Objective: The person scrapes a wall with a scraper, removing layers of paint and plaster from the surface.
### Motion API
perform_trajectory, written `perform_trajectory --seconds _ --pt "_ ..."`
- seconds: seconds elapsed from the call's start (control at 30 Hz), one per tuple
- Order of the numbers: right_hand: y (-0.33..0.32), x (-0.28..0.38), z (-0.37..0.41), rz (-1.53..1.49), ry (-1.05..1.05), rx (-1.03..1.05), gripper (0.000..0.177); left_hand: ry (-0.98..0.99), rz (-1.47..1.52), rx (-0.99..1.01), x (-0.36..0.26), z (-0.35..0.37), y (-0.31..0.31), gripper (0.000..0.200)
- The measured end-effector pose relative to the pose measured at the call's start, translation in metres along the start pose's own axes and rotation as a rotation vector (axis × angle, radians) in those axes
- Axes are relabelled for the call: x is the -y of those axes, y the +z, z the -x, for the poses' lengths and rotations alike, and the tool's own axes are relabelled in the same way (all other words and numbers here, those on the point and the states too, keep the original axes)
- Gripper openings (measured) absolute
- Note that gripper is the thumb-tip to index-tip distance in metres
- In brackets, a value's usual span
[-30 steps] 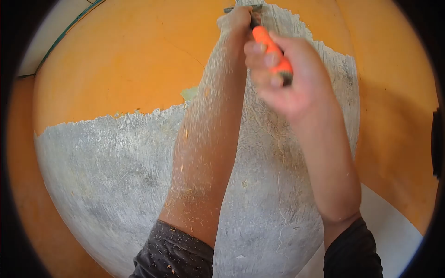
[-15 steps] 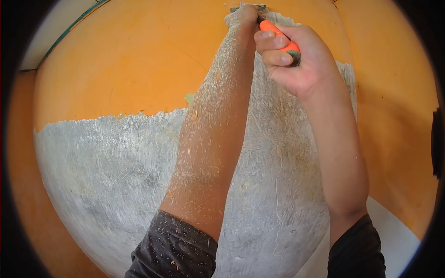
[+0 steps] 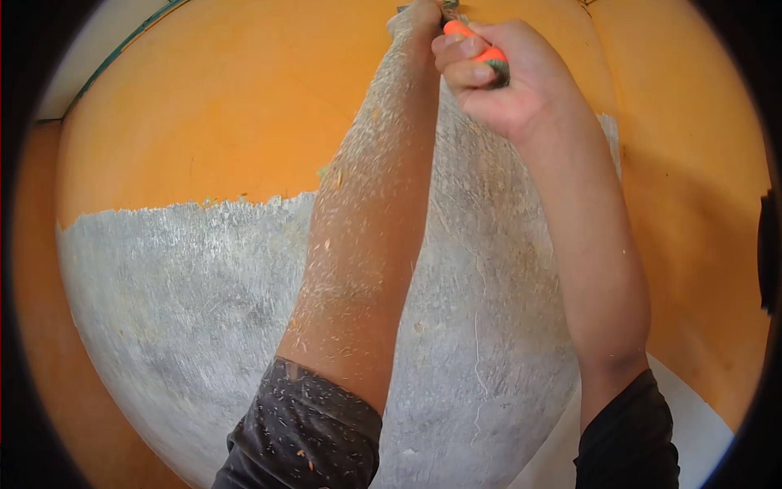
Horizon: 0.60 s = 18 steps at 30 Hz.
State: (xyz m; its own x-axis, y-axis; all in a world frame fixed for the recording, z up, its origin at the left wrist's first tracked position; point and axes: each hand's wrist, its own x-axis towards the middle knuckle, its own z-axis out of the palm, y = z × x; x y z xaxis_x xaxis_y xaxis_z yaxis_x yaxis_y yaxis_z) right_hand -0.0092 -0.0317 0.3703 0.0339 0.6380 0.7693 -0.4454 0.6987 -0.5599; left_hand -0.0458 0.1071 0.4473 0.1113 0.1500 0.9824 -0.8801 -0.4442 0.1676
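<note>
A paint scraper with an orange and dark handle (image 3: 491,55) is up against the wall near the top edge of the view. My right hand (image 3: 521,77) wraps its fingers round that handle. At the scraper's head, my left hand (image 3: 417,18) is closed and bears on the tool, its fingertips mostly hidden. Pale flakes and dust cover my left forearm (image 3: 366,204) and dot the dark sleeve. Behind both arms is the wall, with orange paint (image 3: 220,114) above and a bare grey scraped area (image 3: 204,285) below.
A ragged paint edge (image 3: 244,200) runs across the wall on the left. An orange side wall (image 3: 692,163) stands at the right, with a dark object (image 3: 766,253) at the far right. A green trim line (image 3: 122,53) borders the upper left.
Both hands have moved up and slightly left with the scraper, so its head is now closer to the top edge of the view. Both grips look the same.
</note>
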Motion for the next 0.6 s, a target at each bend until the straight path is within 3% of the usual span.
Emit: perform_trajectory --seconds 0.07,0.13,0.17,0.2,0.27,0.3,0.47,0.53,0.6 --pt "-0.008 -0.007 0.020 0.021 0.007 -0.040 0.010 0.018 0.092 0.068 0.008 0.007 0.001 0.017" --pt "-0.020 -0.015 0.054 -0.058 0.148 0.058 0.010 -0.165 -0.059 -0.297 0.022 0.010 0.003 0.015" --pt "-0.020 -0.023 0.061 0.024 0.101 0.040 0.008 -0.200 0.046 -0.349 0.027 0.018 0.005 0.013" --pt "-0.019 -0.026 0.056 0.030 0.102 0.040 0.008 -0.198 0.051 -0.350 0.026 0.007 0.000 0.013" --pt "-0.019 -0.025 0.034 0.021 0.039 0.063 0.006 -0.222 -0.020 -0.124 0.026 -0.025 -0.016 0.012" --pt "-0.017 -0.019 0.019 0.013 0.004 0.097 0.005 -0.191 -0.316 -0.211 -0.002 -0.004 0.005 0.013" --pt "-0.022 -0.013 0.004 0.063 -0.038 0.079 0.005 -0.183 -0.047 -0.262 0.030 -0.009 -0.003 0.013" --pt "-0.034 -0.023 0.040 0.059 0.117 -0.027 0.012 -0.167 0.077 -0.293 0.033 -0.006 -0.006 0.013" --pt "-0.037 -0.038 0.087 0.009 0.184 -0.032 0.015 -0.156 -0.100 -0.331 0.027 0.061 -0.001 0.015"
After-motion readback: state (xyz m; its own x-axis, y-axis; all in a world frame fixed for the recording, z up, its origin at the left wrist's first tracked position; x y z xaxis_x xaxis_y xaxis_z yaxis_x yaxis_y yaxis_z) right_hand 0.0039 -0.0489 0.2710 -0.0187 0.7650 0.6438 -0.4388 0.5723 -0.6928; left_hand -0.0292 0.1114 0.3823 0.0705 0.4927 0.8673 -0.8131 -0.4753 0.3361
